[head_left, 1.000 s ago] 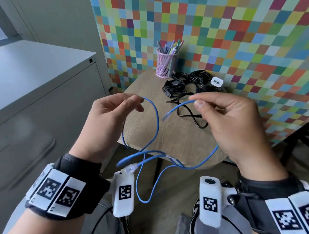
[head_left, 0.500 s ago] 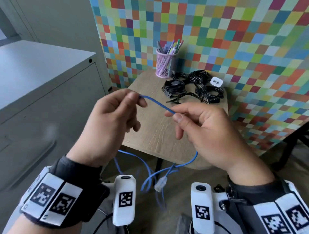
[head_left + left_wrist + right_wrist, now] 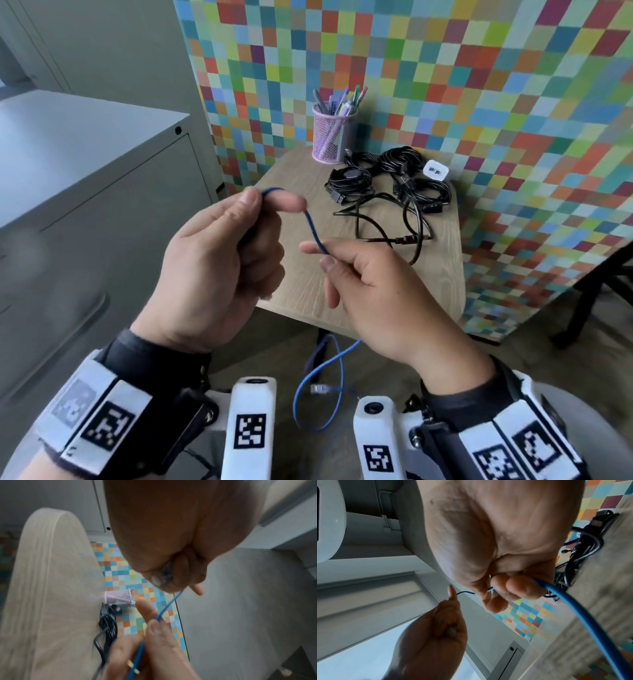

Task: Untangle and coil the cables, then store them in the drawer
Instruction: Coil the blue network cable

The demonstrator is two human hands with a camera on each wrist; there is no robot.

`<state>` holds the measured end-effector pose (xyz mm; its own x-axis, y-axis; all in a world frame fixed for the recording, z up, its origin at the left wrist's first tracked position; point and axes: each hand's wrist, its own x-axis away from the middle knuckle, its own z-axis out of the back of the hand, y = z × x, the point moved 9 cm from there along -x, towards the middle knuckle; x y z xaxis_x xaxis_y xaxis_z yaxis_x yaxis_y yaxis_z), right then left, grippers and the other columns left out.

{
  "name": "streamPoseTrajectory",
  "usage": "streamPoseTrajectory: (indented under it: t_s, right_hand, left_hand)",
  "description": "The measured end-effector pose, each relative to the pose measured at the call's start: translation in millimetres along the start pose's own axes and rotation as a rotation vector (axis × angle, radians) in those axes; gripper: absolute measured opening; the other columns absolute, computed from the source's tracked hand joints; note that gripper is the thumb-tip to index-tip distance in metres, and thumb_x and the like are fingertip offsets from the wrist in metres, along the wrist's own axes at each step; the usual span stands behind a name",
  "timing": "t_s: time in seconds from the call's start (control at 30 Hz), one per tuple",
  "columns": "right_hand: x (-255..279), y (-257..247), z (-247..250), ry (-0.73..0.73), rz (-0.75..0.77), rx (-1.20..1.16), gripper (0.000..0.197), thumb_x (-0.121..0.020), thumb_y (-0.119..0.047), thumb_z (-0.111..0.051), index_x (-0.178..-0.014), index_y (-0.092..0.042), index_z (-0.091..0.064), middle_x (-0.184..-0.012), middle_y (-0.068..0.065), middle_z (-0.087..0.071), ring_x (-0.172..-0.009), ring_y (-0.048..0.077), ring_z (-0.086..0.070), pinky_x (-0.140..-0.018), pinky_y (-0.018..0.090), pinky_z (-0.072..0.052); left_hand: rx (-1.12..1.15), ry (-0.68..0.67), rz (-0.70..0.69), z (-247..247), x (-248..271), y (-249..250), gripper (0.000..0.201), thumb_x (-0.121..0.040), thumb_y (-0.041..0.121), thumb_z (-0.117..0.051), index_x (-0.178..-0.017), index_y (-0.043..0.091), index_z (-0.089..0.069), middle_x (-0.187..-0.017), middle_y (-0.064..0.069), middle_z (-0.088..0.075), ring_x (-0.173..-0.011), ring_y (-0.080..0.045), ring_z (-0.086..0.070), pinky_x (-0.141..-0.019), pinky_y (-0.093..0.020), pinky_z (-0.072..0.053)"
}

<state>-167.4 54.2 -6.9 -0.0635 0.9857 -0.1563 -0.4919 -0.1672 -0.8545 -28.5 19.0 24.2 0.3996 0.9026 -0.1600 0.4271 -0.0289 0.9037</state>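
- Your left hand (image 3: pixel 212 267) pinches the blue cable (image 3: pixel 313 233) between thumb and forefinger, with the cable bent over the fingertip; the other fingers curl into the palm.
- Your right hand (image 3: pixel 373 301) pinches the same blue cable just beside the left, its thumb and forefinger clamped together on it, above the near edge of the table (image 3: pixel 442 274).
- Only a short stretch of cable runs between your two hands.
- The rest of the blue cable hangs below the table's near edge in a loose loop, and its clear plug (image 3: pixel 317 389) dangles there.
- The black cables (image 3: pixel 394 185) lie in a tangled heap at the far side of the table, just beside the pink mesh pen cup (image 3: pixel 330 140).
- A small white charger (image 3: pixel 435 170) rests at the right of that heap.
- A grey cabinet (image 3: pixel 85 178) stands to the left of the table.
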Motion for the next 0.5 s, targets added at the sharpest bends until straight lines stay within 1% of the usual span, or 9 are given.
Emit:
streamPoseTrajectory:
  t_s: [0.07,0.1,0.17,0.23,0.3,0.33,0.4,0.43,0.5]
  right_hand:
    - [1,0,-10,-0.048,-0.015,-0.016,0.027,-0.110,-0.026,-0.048,-0.124,-0.039,-0.068,-0.067,-0.002,-0.063,-0.054,0.001,-0.057,-0.061,0.013,-0.045]
    - [2,1,-15,-0.075,-0.032,-0.030,0.030,-0.111,-0.027,-0.048,-0.132,-0.037,-0.066,-0.067,-0.002,-0.063,-0.051,0.000,-0.057,-0.057,0.012,-0.043]
    - [4,-2,-23,-0.115,-0.026,-0.009,0.030,-0.111,-0.027,-0.048,-0.133,-0.036,-0.066,-0.066,-0.005,-0.062,-0.050,-0.001,-0.057,-0.056,0.012,-0.041]
    - [7,-9,-33,-0.166,0.008,0.057,0.027,-0.111,-0.028,-0.048,-0.108,-0.045,-0.069,-0.066,-0.010,-0.060,-0.053,0.000,-0.055,-0.059,0.017,-0.041]
    - [11,-13,-43,-0.228,0.010,0.128,0.041,-0.110,-0.028,-0.049,-0.074,-0.046,-0.052,-0.064,-0.011,-0.055,-0.055,0.002,-0.050,-0.057,0.017,-0.037]
    - [12,-12,-48,-0.254,-0.004,0.156,0.044,-0.110,-0.027,-0.049,-0.069,-0.045,-0.045,-0.064,-0.012,-0.053,-0.056,0.003,-0.048,-0.056,0.016,-0.036]
    - [15,-10,-52,-0.292,-0.019,0.207,0.041,-0.109,-0.027,-0.050,-0.071,-0.042,-0.044,-0.066,-0.011,-0.051,-0.057,0.004,-0.046,-0.055,0.018,-0.035]
    - [15,-9,-51,-0.303,-0.027,0.217,0.036,-0.109,-0.027,-0.050,-0.075,-0.039,-0.049,-0.067,-0.010,-0.052,-0.057,0.004,-0.047,-0.055,0.018,-0.035]
    - [14,-3,-44,-0.310,-0.084,0.159,0.020,-0.109,-0.030,-0.052,-0.094,-0.032,-0.066,-0.067,-0.009,-0.056,-0.052,0.005,-0.056,-0.055,0.022,-0.044]
  left_hand:
    - [0.109,0.082,-0.057,5,-1,4,0.036,-0.103,0.029,-0.039,-0.103,0.009,-0.069,-0.058,0.004,-0.038,-0.042,-0.007,-0.023,-0.036,-0.018,-0.027]
    - [0.155,0.101,-0.078,6,-2,6,0.036,-0.103,0.028,-0.038,-0.104,0.008,-0.068,-0.063,0.003,-0.050,-0.043,-0.005,-0.035,-0.037,-0.016,-0.035]
    - [0.245,0.109,-0.090,6,-2,6,0.039,-0.101,0.025,-0.039,-0.101,0.008,-0.074,-0.080,0.000,-0.071,-0.060,-0.007,-0.064,-0.053,-0.016,-0.054]
    - [0.297,0.099,-0.094,3,-2,3,0.040,-0.099,0.022,-0.041,-0.101,0.005,-0.078,-0.098,-0.010,-0.078,-0.087,-0.019,-0.077,-0.073,-0.022,-0.061]
    - [0.276,0.068,-0.101,-5,-3,-3,0.038,-0.101,0.017,-0.038,-0.116,0.001,-0.069,-0.110,-0.015,-0.077,-0.103,-0.028,-0.075,-0.085,-0.030,-0.061]
    - [0.238,0.060,-0.098,-9,-3,-6,0.037,-0.101,0.016,-0.038,-0.123,0.001,-0.063,-0.112,-0.015,-0.076,-0.104,-0.029,-0.075,-0.089,-0.035,-0.061]
    - [0.109,0.075,-0.084,-9,-3,-11,0.038,-0.100,0.018,-0.041,-0.131,0.003,-0.056,-0.107,-0.013,-0.077,-0.090,-0.028,-0.077,-0.091,-0.044,-0.061]
    - [0.026,0.093,-0.088,-6,-3,-12,0.038,-0.100,0.018,-0.042,-0.133,0.005,-0.055,-0.104,-0.012,-0.077,-0.079,-0.028,-0.077,-0.088,-0.046,-0.060]
    - [-0.163,0.119,-0.123,0,-4,-8,0.032,-0.106,0.015,-0.040,-0.134,0.007,-0.054,-0.103,-0.012,-0.077,-0.068,-0.028,-0.073,-0.081,-0.048,-0.059]
